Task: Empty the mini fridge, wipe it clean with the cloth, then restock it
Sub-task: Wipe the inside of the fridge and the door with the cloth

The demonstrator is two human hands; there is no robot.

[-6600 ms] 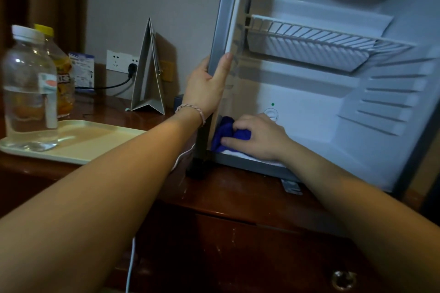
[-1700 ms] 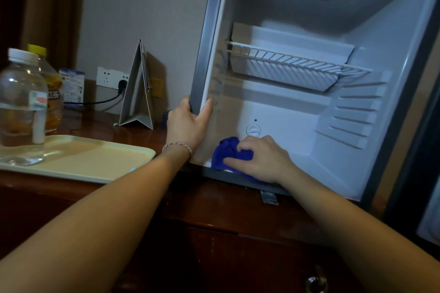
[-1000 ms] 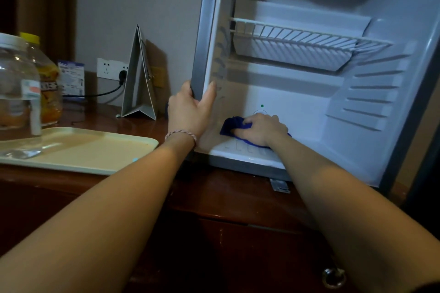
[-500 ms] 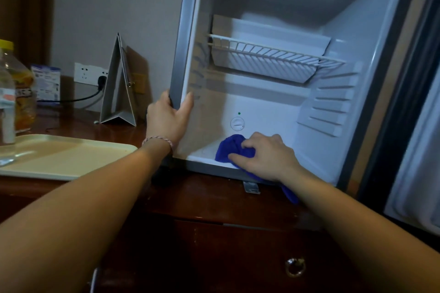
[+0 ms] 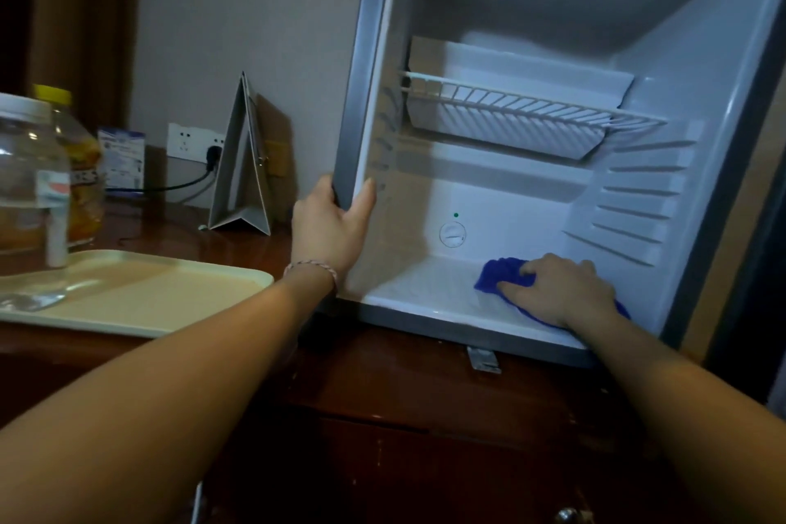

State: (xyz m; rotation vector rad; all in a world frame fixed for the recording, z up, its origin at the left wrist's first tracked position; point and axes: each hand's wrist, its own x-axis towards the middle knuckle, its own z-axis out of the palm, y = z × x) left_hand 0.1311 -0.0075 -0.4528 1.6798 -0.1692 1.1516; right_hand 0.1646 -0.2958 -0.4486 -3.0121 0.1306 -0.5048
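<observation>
The mini fridge (image 5: 531, 200) stands open on a dark wooden cabinet, its white inside bare except for a wire shelf (image 5: 523, 106). My left hand (image 5: 331, 225) grips the fridge's grey left front edge, thumb inside. My right hand (image 5: 557, 289) presses a blue cloth (image 5: 502, 274) flat onto the right half of the fridge floor; most of the cloth is hidden under the palm. A clear water bottle (image 5: 29, 191) and a yellow-capped juice bottle (image 5: 81, 166) stand at the far left.
A cream tray (image 5: 170, 294) lies on the cabinet top (image 5: 404, 379) left of the fridge, with the water bottle on its left end. A folded card stand (image 5: 242, 166), a wall socket with a black plug (image 5: 195, 140) and a small blue-white box (image 5: 121, 160) sit behind.
My right hand has slid the blue cloth to the right along the fridge floor. My left hand has kept its grip on the fridge's left edge. The view has shifted slightly.
</observation>
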